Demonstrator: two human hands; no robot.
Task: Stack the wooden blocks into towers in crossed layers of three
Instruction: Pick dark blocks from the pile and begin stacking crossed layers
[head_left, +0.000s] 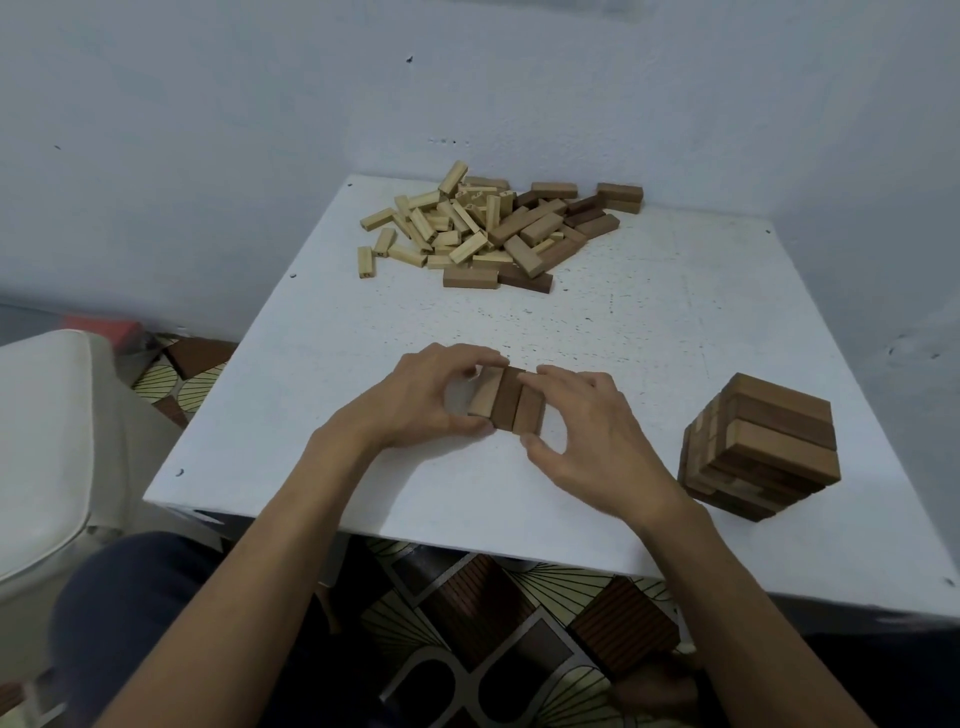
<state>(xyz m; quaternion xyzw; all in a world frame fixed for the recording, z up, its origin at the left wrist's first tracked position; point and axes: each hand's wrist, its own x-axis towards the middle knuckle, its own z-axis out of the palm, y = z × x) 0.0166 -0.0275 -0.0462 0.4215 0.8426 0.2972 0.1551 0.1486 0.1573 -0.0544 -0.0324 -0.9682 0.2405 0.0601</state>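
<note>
Both hands are down at the middle of the table (332, 332), the left hand (431, 400) and the right hand (587, 431) closing in from either side on a row of three blocks (506, 400) lying flat on the white top. It looks like the first layer of a new tower being squared up.

Here's where it could slip. Squeeze unevenly and the pale block (480, 397) on the left end could skew out of line with the two darker ones. Then every crossed layer above would sit on a crooked base. Gaps between the three would do the same harm. And watch that right forearm: the finished tower (763, 447) stands just off to the right near the table's front edge, so a careless swing of the elbow towards the loose pile (493, 228) at the far side could clip it.

Now the grip. The left hand is curled about halfway, its fingers over the far end of the pale block and its thumb at the near end, so it's a pinch along the length. The right hand mirrors it, forefinger on the far end of the right-hand block, thumb tucked close to the near end. Whether that thumb actually touches, I can't quite tell. Neither hand lifts anything; the row rests on the table.
</note>
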